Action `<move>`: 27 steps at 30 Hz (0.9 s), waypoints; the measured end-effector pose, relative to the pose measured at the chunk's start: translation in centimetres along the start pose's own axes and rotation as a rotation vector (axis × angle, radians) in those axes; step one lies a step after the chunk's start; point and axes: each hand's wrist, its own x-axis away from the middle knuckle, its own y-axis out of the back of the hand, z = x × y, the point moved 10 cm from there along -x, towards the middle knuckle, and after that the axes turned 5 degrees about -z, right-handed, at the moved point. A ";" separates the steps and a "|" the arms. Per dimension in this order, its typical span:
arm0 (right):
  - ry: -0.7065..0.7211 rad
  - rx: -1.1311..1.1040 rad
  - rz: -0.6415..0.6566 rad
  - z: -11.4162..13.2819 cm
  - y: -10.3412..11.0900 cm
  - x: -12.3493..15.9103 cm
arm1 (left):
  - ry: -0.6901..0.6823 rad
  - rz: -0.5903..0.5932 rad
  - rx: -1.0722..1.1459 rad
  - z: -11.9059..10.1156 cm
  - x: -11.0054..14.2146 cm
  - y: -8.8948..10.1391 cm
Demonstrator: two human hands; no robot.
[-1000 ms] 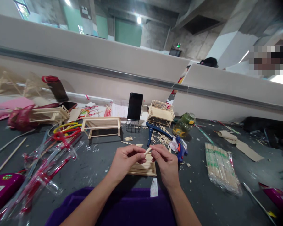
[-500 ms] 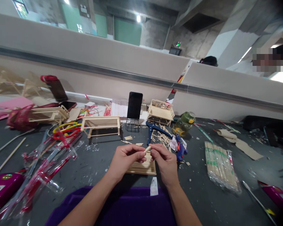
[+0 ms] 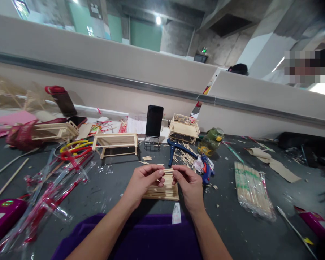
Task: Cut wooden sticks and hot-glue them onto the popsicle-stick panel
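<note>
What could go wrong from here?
1. The small wooden piece sits at the fingertips of the left hand and right hand; it could slip and get lost among the loose stick bits nearby.
2. The slatted stick panel lies under the hands, so a dip might nudge it.
3. The blue-and-orange tool is close beside the right hand; a sideways move may knock it.

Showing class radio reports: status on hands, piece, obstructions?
Left hand, right hand pinching short wooden piece. Slatted panel below, partly hidden. Blue tool beyond, not blocking.
</note>
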 end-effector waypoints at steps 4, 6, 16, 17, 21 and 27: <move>-0.009 -0.007 0.003 0.0 -0.2 0.0 | -0.045 -0.027 -0.056 -0.3 0.0 0.1; -0.004 -0.010 0.010 0.1 -0.3 0.0 | -0.047 -0.059 -0.082 -0.4 0.0 0.4; 0.021 -0.008 0.015 0.6 -0.3 0.0 | -0.015 -0.074 -0.082 -0.2 0.1 0.6; 0.024 -0.007 0.017 0.6 -0.3 0.0 | -0.014 -0.073 -0.081 -0.2 0.1 0.6; 0.023 -0.006 0.019 0.5 -0.3 0.0 | -0.018 -0.064 -0.078 -0.4 0.1 0.4; -0.069 -0.104 -0.028 -0.9 0.2 0.0 | 0.061 0.043 0.018 0.2 0.2 -0.4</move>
